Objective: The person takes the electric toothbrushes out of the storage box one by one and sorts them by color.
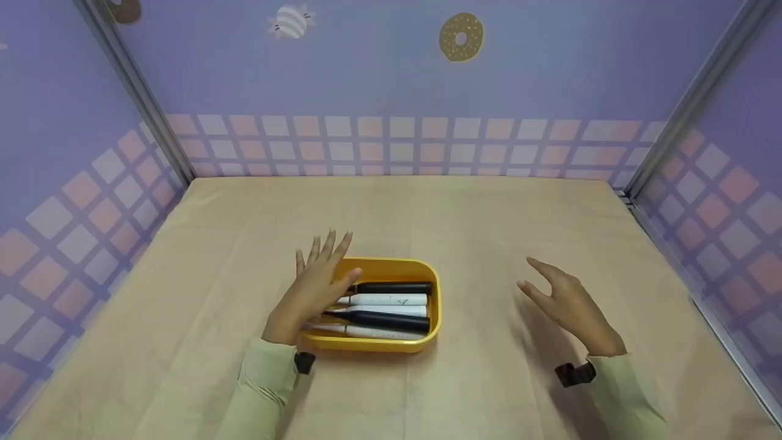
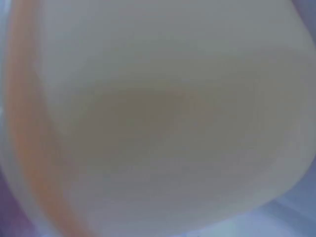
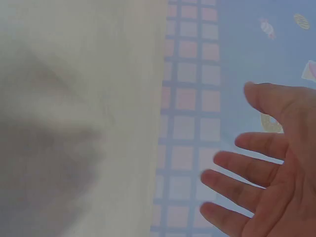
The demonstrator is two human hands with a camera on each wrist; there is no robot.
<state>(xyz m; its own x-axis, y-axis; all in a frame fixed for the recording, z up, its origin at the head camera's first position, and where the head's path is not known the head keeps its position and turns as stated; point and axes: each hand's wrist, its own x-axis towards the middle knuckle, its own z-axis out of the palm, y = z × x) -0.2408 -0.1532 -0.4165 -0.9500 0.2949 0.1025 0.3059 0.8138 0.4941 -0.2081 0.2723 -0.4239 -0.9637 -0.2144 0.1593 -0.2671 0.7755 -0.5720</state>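
A yellow rectangular box (image 1: 437,305) with rounded corners stands near the middle of the table in the head view. Side by side in it lie several slim black (image 1: 391,320) and white sticks (image 1: 391,299), thick at the right and tapering leftward. My left hand (image 1: 314,287) overlaps the box's left end, fingers spread, and hides the sticks' left ends. To the right of the box, my right hand (image 1: 571,302) is held over the cloth with thumb and fingers apart. In the right wrist view this hand (image 3: 276,168) holds nothing. The left wrist view is blurred.
A pale cloth covers the table (image 1: 476,226). Walls with pink and white checks (image 1: 403,143) rise behind it and on both sides, with metal posts (image 1: 678,104) at the back corners. Each wrist carries a small black device (image 1: 574,374).
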